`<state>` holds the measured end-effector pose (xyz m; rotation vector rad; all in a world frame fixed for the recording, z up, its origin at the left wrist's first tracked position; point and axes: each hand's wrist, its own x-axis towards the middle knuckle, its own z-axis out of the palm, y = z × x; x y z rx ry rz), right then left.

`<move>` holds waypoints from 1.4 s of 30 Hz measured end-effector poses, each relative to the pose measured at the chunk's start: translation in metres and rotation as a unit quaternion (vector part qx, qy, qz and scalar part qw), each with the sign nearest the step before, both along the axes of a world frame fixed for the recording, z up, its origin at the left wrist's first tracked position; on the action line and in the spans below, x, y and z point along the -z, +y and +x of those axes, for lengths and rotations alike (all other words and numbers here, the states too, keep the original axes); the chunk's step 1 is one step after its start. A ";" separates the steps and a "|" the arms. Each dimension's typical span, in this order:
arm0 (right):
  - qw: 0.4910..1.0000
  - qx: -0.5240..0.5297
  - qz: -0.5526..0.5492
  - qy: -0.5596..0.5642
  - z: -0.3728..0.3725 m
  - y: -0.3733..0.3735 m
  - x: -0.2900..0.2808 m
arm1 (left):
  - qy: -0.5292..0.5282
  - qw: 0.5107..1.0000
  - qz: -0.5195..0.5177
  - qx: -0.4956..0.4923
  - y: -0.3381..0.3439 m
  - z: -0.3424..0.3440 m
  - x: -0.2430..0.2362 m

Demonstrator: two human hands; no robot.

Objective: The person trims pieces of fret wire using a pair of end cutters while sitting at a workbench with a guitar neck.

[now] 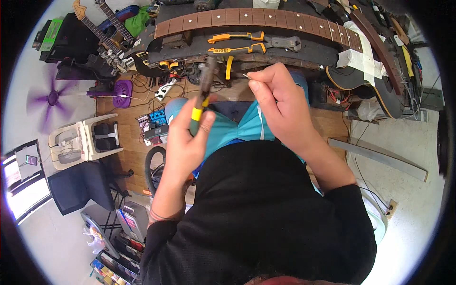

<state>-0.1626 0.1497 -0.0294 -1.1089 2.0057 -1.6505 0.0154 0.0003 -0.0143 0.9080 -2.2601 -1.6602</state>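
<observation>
My left hand [186, 137] grips a small tool with a green and yellow handle [195, 116], its dark metal head pointing up toward the bench edge. My right hand [278, 102] pinches a short thin piece of wire [246, 75] between thumb and forefinger, just right of the tool's head. Right above both hands lies a guitar neck [251, 18] with a brown fretboard and pale dot inlays, resting across the dark workbench [313, 52]. Orange-handled end-cutting pliers [256, 42] lie on the bench beside the neck.
A dark guitar body [375, 80] with white tape lies at the right. Electric guitars [102, 33] lean at the upper left, above a purple fan [52, 99], a white plastic chair [80, 140] and a black chair [78, 185]. A power strip and cables [164, 88] litter the floor.
</observation>
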 end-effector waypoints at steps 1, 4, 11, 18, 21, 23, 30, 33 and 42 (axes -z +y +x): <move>1.000 0.002 0.000 -0.024 0.000 0.000 0.000 | 0.014 1.000 -0.002 -0.009 -0.002 0.001 0.002; 1.000 0.001 -0.011 -0.006 -0.002 -0.002 0.003 | 0.039 0.998 0.018 -0.034 -0.007 0.004 0.003; 0.998 -0.017 -0.034 -0.051 0.000 -0.003 0.004 | 0.056 0.997 0.032 -0.039 -0.002 0.002 0.007; 0.967 -0.082 -0.069 -0.231 0.001 -0.004 -0.005 | 0.050 0.997 0.037 -0.043 -0.005 0.004 0.008; 0.957 -0.103 -0.065 -0.261 0.002 -0.004 -0.010 | 0.056 0.997 0.012 -0.045 -0.005 0.005 0.011; 0.957 -0.105 -0.059 -0.265 0.002 -0.004 -0.012 | 0.052 0.997 0.018 -0.044 -0.005 0.005 0.010; 0.954 -0.117 -0.052 -0.272 0.001 -0.003 -0.016 | 0.062 0.998 -0.003 -0.022 -0.005 0.004 0.014; 0.955 -0.118 -0.045 -0.268 0.000 -0.002 -0.017 | 0.063 0.998 0.000 -0.021 -0.006 0.005 0.013; 0.959 -0.114 -0.037 -0.257 0.000 -0.002 -0.017 | 0.036 0.999 -0.001 -0.037 -0.003 0.003 0.008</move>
